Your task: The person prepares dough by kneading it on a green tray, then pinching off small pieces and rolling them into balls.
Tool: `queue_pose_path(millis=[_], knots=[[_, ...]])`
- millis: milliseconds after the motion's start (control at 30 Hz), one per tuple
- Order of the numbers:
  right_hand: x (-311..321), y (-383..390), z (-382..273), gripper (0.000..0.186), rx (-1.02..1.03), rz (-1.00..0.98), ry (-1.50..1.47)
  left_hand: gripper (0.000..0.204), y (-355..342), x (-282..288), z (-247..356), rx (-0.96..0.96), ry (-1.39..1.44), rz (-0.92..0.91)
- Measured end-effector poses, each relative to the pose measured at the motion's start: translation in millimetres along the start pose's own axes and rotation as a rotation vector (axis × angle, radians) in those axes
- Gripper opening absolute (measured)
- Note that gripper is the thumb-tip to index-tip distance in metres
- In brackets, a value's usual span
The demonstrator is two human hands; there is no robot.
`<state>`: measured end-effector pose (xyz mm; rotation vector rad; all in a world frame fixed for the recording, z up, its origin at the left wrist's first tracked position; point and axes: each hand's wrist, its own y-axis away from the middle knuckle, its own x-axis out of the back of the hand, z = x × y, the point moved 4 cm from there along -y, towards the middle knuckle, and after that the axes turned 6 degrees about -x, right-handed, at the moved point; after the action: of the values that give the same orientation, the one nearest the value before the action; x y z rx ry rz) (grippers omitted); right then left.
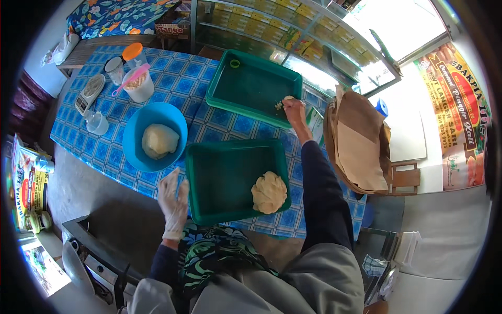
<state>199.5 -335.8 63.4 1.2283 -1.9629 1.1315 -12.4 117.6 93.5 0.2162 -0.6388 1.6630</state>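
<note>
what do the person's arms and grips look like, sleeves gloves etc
The left grip wears a thin, whitish, see-through glove; no glove shows on the right grip. Both forearms have plain, long, dark navy sleeves, with looser grey fabric covering the upper arms.

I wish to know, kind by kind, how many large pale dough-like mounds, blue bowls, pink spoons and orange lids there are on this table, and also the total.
Large pale mounds: 2
Blue bowl: 1
Pink spoon: 1
Orange lid: 1
Total: 5
</note>
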Motion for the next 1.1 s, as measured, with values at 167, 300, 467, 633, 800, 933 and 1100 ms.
queue_pose_path(millis=[167,300,467,633,800,933,1100], knots=[[-49,-24,37,0.010,0.221,-0.152,0.162,0.026,17,77,-35,0.189,0.015,0.176],[-70,-17,-2,0.013,0.202,-0.285,0.242,0.029,35,130,-71,0.366,-0.102,0.271],[-74,-19,-7,0.017,-0.121,-0.167,0.368,0.031,35,152,-116,0.403,0.044,0.363],[-20,-68,91,0.018,-0.121,-0.275,0.454,0.032,-12,149,-137,0.371,0.055,0.216],[-20,-64,69,0.012,-0.342,-0.128,-0.739,0.033,-25,200,-156,0.380,-0.008,0.265],[-12,-59,47,0.029,-0.168,-0.022,0.181,0.035,-22,194,-157,0.395,0.041,0.299],[-40,-65,23,0.028,0.108,-0.353,0.391,0.035,8,176,-126,0.433,0.066,0.328]])
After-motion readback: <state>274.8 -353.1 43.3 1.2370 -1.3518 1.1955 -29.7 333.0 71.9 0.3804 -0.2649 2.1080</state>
